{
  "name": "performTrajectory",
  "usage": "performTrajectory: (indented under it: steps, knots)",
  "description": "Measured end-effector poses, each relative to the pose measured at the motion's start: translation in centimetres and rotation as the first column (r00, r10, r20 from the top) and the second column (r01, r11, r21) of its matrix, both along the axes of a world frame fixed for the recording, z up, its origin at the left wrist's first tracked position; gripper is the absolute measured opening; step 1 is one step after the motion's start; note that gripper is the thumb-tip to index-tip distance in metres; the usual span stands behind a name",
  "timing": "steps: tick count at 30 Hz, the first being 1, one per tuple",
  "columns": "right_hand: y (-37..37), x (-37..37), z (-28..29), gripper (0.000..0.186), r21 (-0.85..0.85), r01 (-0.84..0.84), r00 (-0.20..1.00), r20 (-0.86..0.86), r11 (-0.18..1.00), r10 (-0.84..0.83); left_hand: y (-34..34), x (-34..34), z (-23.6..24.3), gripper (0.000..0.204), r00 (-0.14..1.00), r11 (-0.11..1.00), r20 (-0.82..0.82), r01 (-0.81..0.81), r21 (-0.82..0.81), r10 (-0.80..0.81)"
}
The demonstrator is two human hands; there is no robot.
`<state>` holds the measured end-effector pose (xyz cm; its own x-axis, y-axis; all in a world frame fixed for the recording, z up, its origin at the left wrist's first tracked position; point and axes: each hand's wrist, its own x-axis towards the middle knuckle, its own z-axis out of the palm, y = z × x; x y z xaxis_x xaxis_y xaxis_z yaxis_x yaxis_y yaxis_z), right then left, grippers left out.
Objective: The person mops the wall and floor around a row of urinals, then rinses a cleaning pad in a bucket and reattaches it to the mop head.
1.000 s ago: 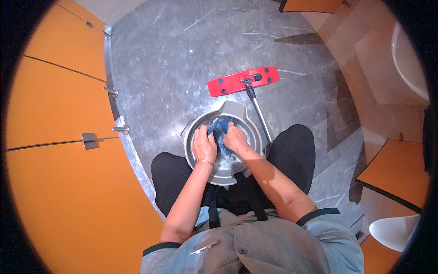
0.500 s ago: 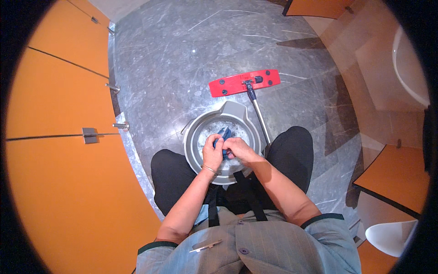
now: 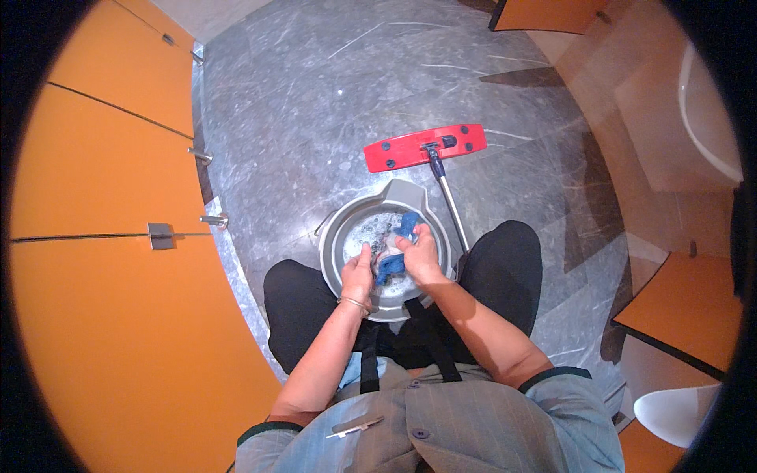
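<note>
Two hands at frame centre: left hand (image 3: 359, 272) and right hand (image 3: 418, 254) both closed on a blue cloth (image 3: 397, 251) over a grey bucket (image 3: 335, 236) of soapy water. Red flat mop (image 3: 424, 147) lies on grey floor (image 3: 315, 94) above; orange cubicle doors (image 3: 102, 260) left.

Pretty tight spot: the bucket (image 3: 339, 244) sits wedged between both knees, orange doors (image 3: 102, 260) close on the left, and the red mop head (image 3: 424, 147) with its handle (image 3: 451, 206) blocks front-right. Bare floor (image 3: 315, 102) ahead-left stays passable.
</note>
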<state>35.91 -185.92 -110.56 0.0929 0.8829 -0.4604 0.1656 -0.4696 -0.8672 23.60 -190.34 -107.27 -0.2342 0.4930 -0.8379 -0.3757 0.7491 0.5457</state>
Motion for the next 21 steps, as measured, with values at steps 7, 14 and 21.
performTrajectory:
  steps: [7,14,21]
  knots:
    - [-2.5,-1.0,6.3,0.03,-0.014,-0.652,0.65,0.505,0.758,0.568,2.0,-1.0,1.0,0.072,0.666,0.984,0.737,-0.177,0.009,0.113]
    - [-3.7,-0.2,9.1,0.021,0.395,-0.791,0.601,0.642,0.466,0.476,1.8,-1.5,-1.1,0.028,0.654,0.982,0.734,-0.164,-0.098,0.183]
    - [-1.0,0.0,1.1,0.024,-0.005,0.178,0.976,-0.128,0.984,-0.177,1.9,-1.3,1.9,0.022,0.652,0.918,0.725,-0.389,0.07,0.221]
